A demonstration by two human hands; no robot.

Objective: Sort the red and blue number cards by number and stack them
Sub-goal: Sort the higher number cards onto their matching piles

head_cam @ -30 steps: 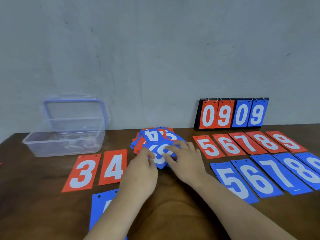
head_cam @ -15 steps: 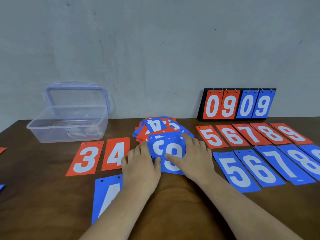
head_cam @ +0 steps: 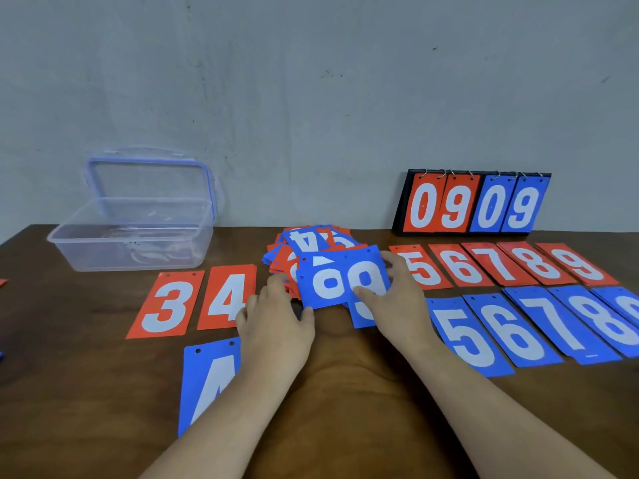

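While the right hand (head_cam: 397,302) is pinching the top blue card (head_cam: 342,267), the flat left hand (head_cam: 276,326) is wisely steadying the messy pile (head_cam: 304,240).

We see red cards with white digits lying flat on the surface (head_cam: 86,392). The red 3 (head_cam: 169,304) and red 4 (head_cam: 226,297) sit side by side at left. At right, the red 5 (head_cam: 420,267), red 6 (head_cam: 461,266), red 7 (head_cam: 501,264), red 8 (head_cam: 539,262) and red 9 (head_cam: 581,264) are fanned in a row. Nearer us lie the blue 4 (head_cam: 207,385) and a second fan: blue 5 (head_cam: 466,337), blue 6 (head_cam: 511,330), blue 7 (head_cam: 560,323) and blue 8 (head_cam: 608,319). Between the groups sits a loose pile (head_cam: 311,242) of mixed cards, some upside down. At its near edge, overlapping blue cards (head_cam: 332,281) are in the grip of the right hand (head_cam: 401,302), thumb on top.
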